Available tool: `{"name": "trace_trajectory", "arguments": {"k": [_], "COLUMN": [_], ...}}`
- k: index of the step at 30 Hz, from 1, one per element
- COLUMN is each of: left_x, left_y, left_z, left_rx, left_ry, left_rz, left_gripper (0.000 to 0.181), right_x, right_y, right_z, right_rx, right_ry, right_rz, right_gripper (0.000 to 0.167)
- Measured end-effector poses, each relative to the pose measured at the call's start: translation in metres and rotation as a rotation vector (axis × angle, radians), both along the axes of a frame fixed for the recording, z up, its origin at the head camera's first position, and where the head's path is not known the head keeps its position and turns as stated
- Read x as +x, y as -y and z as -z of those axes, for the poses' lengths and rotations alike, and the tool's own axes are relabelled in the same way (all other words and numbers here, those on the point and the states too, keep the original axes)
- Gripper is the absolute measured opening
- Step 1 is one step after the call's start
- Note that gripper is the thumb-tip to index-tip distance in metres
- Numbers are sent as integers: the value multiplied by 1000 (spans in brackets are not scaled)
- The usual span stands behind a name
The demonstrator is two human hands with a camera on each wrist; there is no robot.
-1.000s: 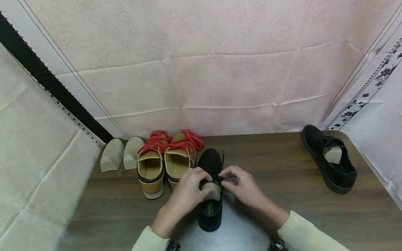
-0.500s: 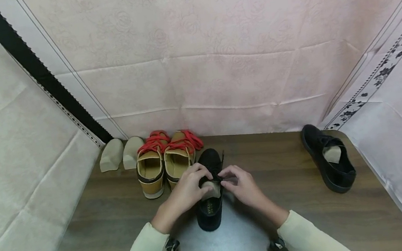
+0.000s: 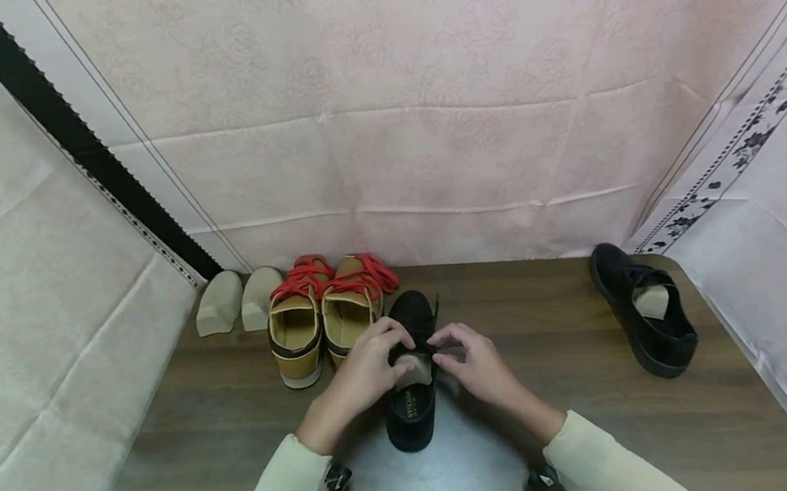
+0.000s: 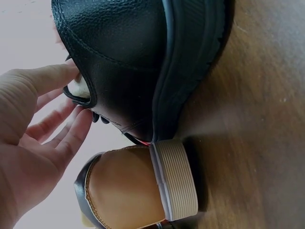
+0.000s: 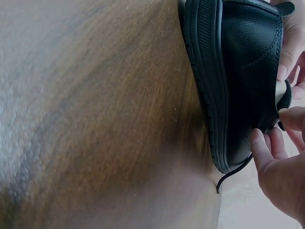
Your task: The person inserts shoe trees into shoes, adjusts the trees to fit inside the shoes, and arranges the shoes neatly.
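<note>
In the head view a black shoe [image 3: 411, 430] stands upright with a pale insert [image 3: 416, 370] in its opening. My left hand [image 3: 370, 365] curls over its left side, thumb near the insert and fingers at the laces. From the right, my right hand [image 3: 481, 367] pinches at the lace area with thumb and fingertips. The left wrist view has the left hand [image 4: 40, 131] at the opening of the shoe [image 4: 124, 47]. In the right wrist view the right hand [image 5: 283, 176] touches the shoe's [image 5: 248, 71] upper edge, and a black lace end [image 5: 229, 175] hangs down beyond the toe. Fingertips partly hide the laces.
Tan shoes with red laces [image 3: 295, 331] [image 3: 350, 324] stand close to the black shoe's left. Two pale inserts [image 3: 219, 303] [image 3: 262, 297] lie beyond them. Another black shoe [image 3: 648, 312] with an insert sits far right. Cloth walls [image 3: 426, 151] border the wooden floor [image 3: 533, 302].
</note>
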State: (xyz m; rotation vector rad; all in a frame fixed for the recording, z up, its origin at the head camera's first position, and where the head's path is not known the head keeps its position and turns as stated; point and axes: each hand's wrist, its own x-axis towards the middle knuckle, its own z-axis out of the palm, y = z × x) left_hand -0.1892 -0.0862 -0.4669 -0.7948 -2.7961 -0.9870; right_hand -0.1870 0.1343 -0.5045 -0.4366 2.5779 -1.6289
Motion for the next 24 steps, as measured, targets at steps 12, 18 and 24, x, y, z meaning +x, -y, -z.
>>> {"name": "trace_trajectory", "arguments": {"k": [12, 18, 24], "left_x": [-1, -2, -5], "left_y": [-1, 1, -1], "left_z": [2, 1, 2], "left_rx": [-2, -22, -45], "left_ry": [-18, 0, -73], "left_rz": [-22, -24, -24], "left_gripper": [29, 27, 25], "right_x": [0, 0, 0], "right_y": [0, 0, 0], "right_z": [0, 0, -1], "right_rx": [21, 19, 5], "right_ry": [-6, -7, -16], "right_rz": [7, 4, -3], "right_gripper": [22, 22, 22]}}
